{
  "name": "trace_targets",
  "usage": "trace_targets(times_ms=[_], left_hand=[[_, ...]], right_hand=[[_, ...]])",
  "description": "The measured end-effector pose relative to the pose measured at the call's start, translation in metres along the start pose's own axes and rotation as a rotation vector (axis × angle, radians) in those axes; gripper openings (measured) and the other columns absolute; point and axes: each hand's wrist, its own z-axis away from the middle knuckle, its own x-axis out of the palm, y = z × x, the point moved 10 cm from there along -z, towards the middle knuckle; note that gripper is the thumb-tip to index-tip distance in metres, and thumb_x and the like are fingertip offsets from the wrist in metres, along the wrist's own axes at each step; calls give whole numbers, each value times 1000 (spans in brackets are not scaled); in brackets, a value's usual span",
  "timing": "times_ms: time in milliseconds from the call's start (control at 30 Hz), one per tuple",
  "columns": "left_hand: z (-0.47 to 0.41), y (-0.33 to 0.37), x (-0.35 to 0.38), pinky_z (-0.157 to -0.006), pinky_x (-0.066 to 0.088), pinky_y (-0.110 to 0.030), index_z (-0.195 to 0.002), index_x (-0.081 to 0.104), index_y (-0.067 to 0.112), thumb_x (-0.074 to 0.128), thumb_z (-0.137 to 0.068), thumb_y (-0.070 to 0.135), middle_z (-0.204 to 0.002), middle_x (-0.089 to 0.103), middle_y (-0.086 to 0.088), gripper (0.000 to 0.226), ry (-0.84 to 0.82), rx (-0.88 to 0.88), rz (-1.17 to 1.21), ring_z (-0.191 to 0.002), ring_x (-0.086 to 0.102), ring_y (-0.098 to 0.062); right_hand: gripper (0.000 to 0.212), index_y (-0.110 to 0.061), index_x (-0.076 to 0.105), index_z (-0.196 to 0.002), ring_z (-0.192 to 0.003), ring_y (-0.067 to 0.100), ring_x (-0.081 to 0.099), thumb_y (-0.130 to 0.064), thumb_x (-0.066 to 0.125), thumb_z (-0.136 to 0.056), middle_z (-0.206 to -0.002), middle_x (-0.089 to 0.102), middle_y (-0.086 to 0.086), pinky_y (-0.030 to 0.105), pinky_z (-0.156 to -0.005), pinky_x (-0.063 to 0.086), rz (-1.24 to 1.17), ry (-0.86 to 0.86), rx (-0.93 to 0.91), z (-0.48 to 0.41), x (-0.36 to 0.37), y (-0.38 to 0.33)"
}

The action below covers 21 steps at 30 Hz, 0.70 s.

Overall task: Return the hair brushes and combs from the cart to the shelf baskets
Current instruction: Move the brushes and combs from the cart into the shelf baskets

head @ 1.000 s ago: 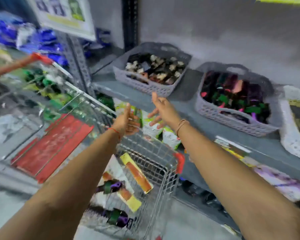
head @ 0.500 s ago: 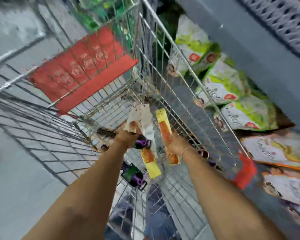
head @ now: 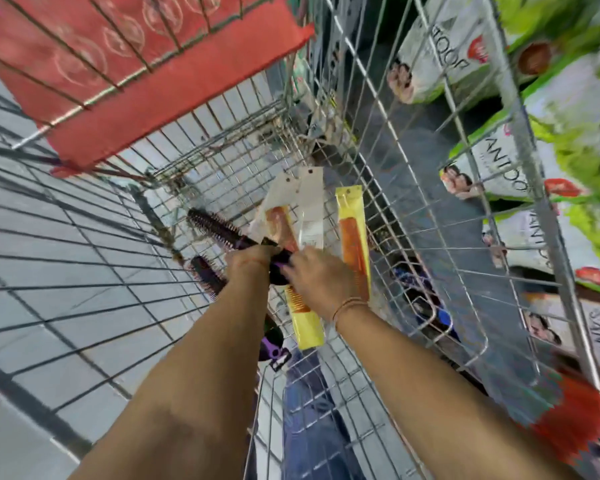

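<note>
Both hands are down inside the wire cart (head: 388, 140), reaching for stock on its floor. The left hand (head: 248, 263) is closed at the handle of a round black hair brush (head: 219, 232); its fingers are hidden behind the wrist, so the exact grip cannot be told, though the brush head juts up and left, which suggests it is being lifted by the handle. The right hand (head: 321, 277) is laid over the same dark handle end, fingers curled and pressed together on it. Whether it is pinching the brush or the packet beneath cannot be told.

A second round brush (head: 208, 277) is seen just beside the left wrist, low in the cart. Under the right hand lies an orange comb in a yellow packet (head: 302, 317); another yellow-packed comb (head: 354, 237) sits just beside it to the right, and two pale carded packets (head: 305, 202) lie beyond the fingers. A purple-and-black handle (head: 272, 344) shows between the forearms. Long items are lying flat along the mesh, likely because they were dropped in loose, so they are taken by the narrow end.

No shelf baskets are in view; the task is judged partway, with several items left in the cart.

Surface: open wire grid, small parts could snag or slip through. A red child-seat flap (head: 146, 74) is folded at the far end. Grey tiled floor (head: 49, 271) is on the left, a low shelf of green and white pouches (head: 499, 157) on the right. The frame is motion-blurred at the edges.
</note>
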Motion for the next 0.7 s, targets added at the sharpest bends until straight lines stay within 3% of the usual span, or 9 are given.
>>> trace_targets(times_ms=[67,133,167,267,367,467,567,600,700], left_hand=[[17,8,-17,-44,53,-26,-113,53,-2,66,-76,-3,-76,58,-12,40,61,-3,-2,-51,59,-24],[28,19,-32,-47,53,-24,-110,54,-6,64,-75,-4,-64,53,-10,36,120,33,-43,-47,58,-24],[30,28,-35,-45,51,-22,-107,56,-6,63,-75,-2,-64,54,-11,33,145,92,-36,-49,55,-24],[47,67,-47,-41,46,-26,-95,51,7,60,-74,1,-77,60,-9,24,243,281,-74,-60,55,-24],[61,93,-48,-41,31,-26,-84,42,13,58,-78,4,-64,42,2,19,253,409,-151,-52,41,-13],[58,93,-37,-49,42,-25,-88,42,11,59,-71,0,-64,44,2,26,182,433,-147,-60,48,-21],[58,86,-20,-77,56,-36,-95,42,13,62,-69,-3,-83,56,-8,37,30,405,-190,-84,57,-28],[57,81,-11,-79,56,-36,-96,46,15,63,-70,-3,-91,57,-11,36,-60,386,-180,-87,59,-29],[69,74,7,-61,55,-27,-82,56,16,65,-83,10,-95,58,-15,10,-264,359,-76,-68,58,-24]], right_hand=[[24,-15,68,-79,-49,20,61,-25,47,-84,-65,66,3,23,-40,45,146,-107,-246,13,23,-44],[33,-8,65,-80,-47,23,61,-29,40,-82,-63,65,8,22,-40,45,116,-121,-338,26,32,-75],[32,-9,62,-79,-44,20,60,-39,51,-75,-58,64,6,19,-37,42,63,-90,-280,28,28,-80],[75,-11,51,-94,-50,18,60,-52,81,-39,-63,65,6,19,-40,44,3,-85,-76,32,49,-79],[72,-13,58,-110,-77,21,65,-46,82,-52,-85,69,8,28,-62,54,37,-151,44,38,68,-75],[49,-9,49,-118,-98,27,60,-20,71,-75,-106,64,12,37,-83,50,-39,-227,92,40,76,-66],[43,-5,54,-108,-100,32,61,-12,74,-71,-109,65,15,35,-83,51,-364,-418,222,45,85,-40],[45,-6,55,-107,-100,31,61,-13,77,-68,-110,65,15,34,-82,51,-463,-491,277,49,85,-30],[61,-13,49,-126,-115,30,52,-4,74,-71,-129,55,12,37,-96,45,-712,-591,466,65,76,2]])
